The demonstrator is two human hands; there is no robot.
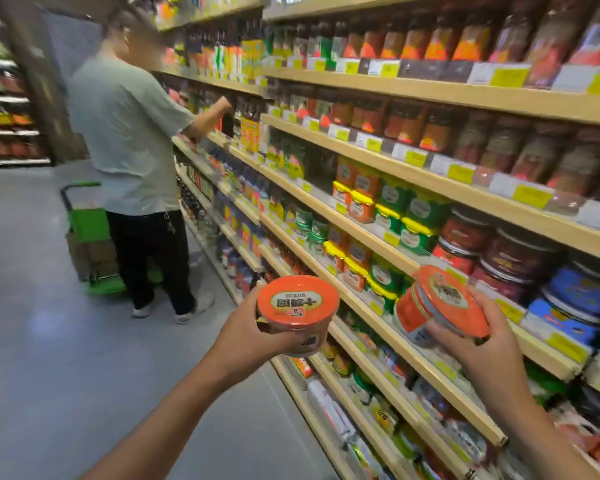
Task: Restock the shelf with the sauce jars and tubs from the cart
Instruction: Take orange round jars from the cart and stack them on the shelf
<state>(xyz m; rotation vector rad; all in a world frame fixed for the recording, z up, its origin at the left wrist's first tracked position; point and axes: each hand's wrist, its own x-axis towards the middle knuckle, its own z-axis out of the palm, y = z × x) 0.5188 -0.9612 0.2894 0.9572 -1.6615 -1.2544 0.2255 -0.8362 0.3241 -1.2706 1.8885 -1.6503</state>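
The left hand (246, 327) grips an upright tub (298, 301) by its wall and the right hand (478, 337) clasps a tilted tub (430, 306), both orange-lidded and held in the air before the shelf (465, 403) front edge. They look like stiff, smooth plastic with some heft, best taken round the wall under the lid. The lid characters are too blurred to read.

Single head-worn wide-angle view, forward and down, shelf (465, 93) close right.

Two slim bare forearms are showing here, ending in the left hand (246, 323) and the right hand (478, 344), the right one sitting nearer the shelf (465, 93).
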